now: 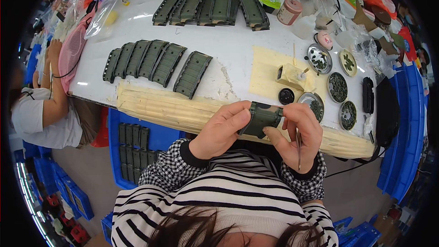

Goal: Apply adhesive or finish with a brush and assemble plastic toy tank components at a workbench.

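Note:
Over the table's near edge, my left hand (pixel 219 130) grips one end of a curved, ribbed green camouflage plastic piece (pixel 259 118). My right hand (pixel 299 132) holds the other end between thumb and fingers. Thin metal tweezers (pixel 299 148) are also tucked in that hand, pointing down along the palm. Similar curved pieces stand side by side in a near row (pixel 151 64), with a single one (pixel 193 74) at its right end. A farther row (pixel 201 9) lies at the back. Round dishes of small dark green bits (pixel 337 88) sit to the right of my hands.
A cream padded strip (pixel 183 112) runs along the table edge. On yellowish paper stand a wrapped block (pixel 283 75) and a black round cap (pixel 286 96). A blue bin (pixel 114 155) with more green pieces is at lower left. Another person (pixel 50 105) sits at left beside a pink mesh basket (pixel 74 48).

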`<state>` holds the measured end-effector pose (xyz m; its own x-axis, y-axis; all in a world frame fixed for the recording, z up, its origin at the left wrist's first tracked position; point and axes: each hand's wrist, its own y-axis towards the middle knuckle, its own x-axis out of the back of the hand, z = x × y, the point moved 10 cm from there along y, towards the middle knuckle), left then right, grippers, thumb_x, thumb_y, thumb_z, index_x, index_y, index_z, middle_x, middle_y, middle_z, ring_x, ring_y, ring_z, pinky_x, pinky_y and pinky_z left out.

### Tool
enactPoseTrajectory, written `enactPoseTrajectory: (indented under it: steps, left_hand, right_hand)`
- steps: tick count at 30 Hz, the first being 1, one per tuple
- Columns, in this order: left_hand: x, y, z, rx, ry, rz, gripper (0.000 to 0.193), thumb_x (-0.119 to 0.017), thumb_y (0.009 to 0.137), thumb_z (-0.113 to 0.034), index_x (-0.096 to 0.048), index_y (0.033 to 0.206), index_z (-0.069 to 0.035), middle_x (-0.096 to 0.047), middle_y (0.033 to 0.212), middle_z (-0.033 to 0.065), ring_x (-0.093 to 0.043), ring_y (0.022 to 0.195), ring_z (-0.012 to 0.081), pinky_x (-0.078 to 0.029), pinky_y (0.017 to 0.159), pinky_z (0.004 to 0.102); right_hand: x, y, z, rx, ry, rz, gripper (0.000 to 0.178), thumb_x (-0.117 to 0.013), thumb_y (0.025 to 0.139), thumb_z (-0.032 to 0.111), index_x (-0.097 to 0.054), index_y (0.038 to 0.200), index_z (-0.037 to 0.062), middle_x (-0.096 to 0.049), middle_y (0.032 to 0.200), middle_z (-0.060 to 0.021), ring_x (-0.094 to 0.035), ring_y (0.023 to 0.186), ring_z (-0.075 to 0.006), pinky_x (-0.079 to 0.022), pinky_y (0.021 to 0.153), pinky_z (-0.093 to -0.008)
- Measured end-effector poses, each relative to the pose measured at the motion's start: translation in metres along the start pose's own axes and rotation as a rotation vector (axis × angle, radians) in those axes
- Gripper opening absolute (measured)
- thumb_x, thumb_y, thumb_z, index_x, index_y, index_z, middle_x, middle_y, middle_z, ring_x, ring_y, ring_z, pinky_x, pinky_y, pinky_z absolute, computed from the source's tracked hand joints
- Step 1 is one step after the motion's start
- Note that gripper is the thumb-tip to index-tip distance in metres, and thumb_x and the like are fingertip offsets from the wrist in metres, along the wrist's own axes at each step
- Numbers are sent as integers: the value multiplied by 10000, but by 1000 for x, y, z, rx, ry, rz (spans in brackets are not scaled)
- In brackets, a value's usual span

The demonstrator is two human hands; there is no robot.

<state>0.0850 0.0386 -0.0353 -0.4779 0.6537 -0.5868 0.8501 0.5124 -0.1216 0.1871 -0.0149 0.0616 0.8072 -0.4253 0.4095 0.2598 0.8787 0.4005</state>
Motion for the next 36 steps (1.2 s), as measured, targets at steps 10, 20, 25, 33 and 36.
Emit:
enactPoseTrajectory:
  steps: [10,20,25,33,36]
  left_hand:
    - [1,1,-1,50,-134,-19,573,-443,925,-419,-534,1200,76,-620,1127,188,-597,1060,250,-447,957,364]
    - [-3,2,-5,97,-171,-6,552,-467,885,-390,-524,1212,52,-621,1124,179,-596,1045,242,-441,918,340]
    - [-4,2,-5,114,-179,-5,559,-471,880,-390,-515,1220,53,-614,1133,179,-586,1062,240,-429,932,344]
    - [0,1,-4,39,-150,29,533,-472,923,-369,-500,1236,62,-592,1171,167,-565,1093,221,-406,990,349]
    - [-2,0,-7,5,-202,49,433,-512,962,-279,-507,1248,46,-593,1190,122,-549,1107,166,-410,979,310]
  right_hand:
    - [-5,1,2,31,-10,19,361,-790,677,-1,-627,999,-14,-600,884,-71,-497,607,-93,-406,521,-217]
    - [-6,2,3,36,-12,33,345,-779,678,-7,-633,991,-16,-602,882,-72,-494,606,-93,-404,522,-216]
    - [-5,1,1,5,-9,24,341,-778,679,-12,-635,990,-17,-603,886,-70,-486,601,-87,-400,524,-210]
    - [-5,1,-3,8,19,4,350,-796,680,-8,-641,994,-10,-607,881,-65,-478,582,-76,-390,492,-203]
    - [-4,0,-9,-8,36,12,356,-802,702,37,-647,1020,-4,-607,906,-74,-454,563,-74,-392,510,-210]
